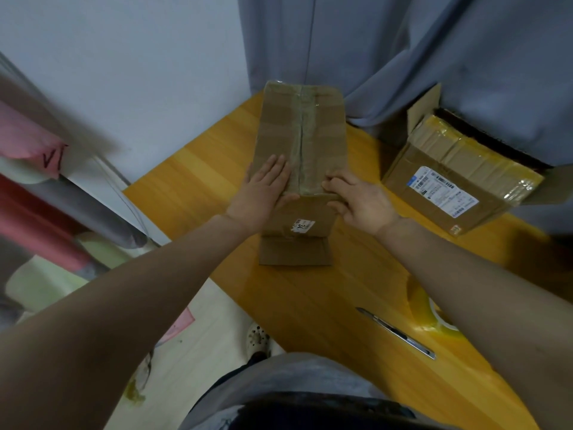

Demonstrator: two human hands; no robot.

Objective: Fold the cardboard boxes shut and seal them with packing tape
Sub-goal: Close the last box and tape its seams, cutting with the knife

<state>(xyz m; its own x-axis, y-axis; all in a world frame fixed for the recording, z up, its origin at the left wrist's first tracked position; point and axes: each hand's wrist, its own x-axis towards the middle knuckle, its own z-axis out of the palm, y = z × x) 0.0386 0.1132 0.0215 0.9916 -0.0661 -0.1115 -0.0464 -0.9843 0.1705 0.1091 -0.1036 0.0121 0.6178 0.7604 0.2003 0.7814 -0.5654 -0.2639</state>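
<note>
On the wooden table [325,293], our left hand [263,193] lies flat with straight fingers on the taped cardboard box [325,135]; our right hand [359,201] curls around its near top edge beside the tape seam [302,135].

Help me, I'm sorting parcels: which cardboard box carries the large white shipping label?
The squat brown cardboard box on the right, flaps up. The long taped brown box under the left hand and right hand shows only a small sticker.

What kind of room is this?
Probably a home room used for packing parcels: a taped cardboard box and a labelled box on a wooden table, a tape roll, curtains behind.
</note>
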